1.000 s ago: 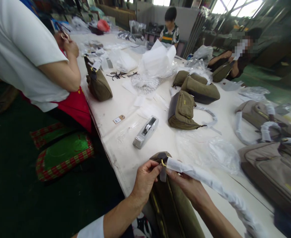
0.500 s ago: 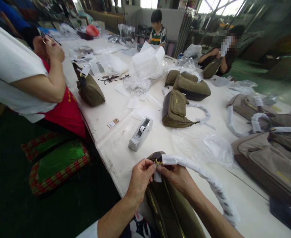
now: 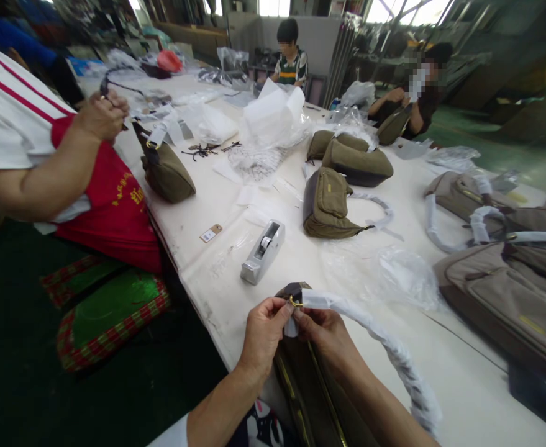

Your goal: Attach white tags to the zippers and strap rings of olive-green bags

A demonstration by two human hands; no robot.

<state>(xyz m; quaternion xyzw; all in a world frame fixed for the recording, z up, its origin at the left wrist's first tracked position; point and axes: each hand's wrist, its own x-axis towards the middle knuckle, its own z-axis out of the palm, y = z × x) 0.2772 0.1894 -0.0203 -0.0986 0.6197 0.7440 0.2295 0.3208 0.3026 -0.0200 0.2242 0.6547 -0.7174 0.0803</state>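
An olive handbag (image 3: 322, 397) with gold zips lies upright before me at the table edge. Its strap (image 3: 370, 323) is wrapped in white paper and curves off to the right from a gold ring (image 3: 295, 302). Just below that ring, a small white strip (image 3: 291, 326) hangs between my hands. My left hand (image 3: 261, 332) pinches the strip from the left, thumb against forefinger. From the right, my right hand (image 3: 328, 332) pinches the same strip, its other fingers partly hidden behind the bag's end.
A grey tape dispenser (image 3: 264, 251) and a tag (image 3: 211, 233) lie ahead on the white table (image 3: 226, 273). More olive bags (image 3: 328, 205) stand beyond, with taupe bags (image 3: 510, 298) at the right. A person in a red apron (image 3: 109, 205) stands at the left; two others sit farther back.
My hands stay at the ring, fingers shifted slightly, and more of the ring shows. The person at the left has lowered their hands and turned toward the table.
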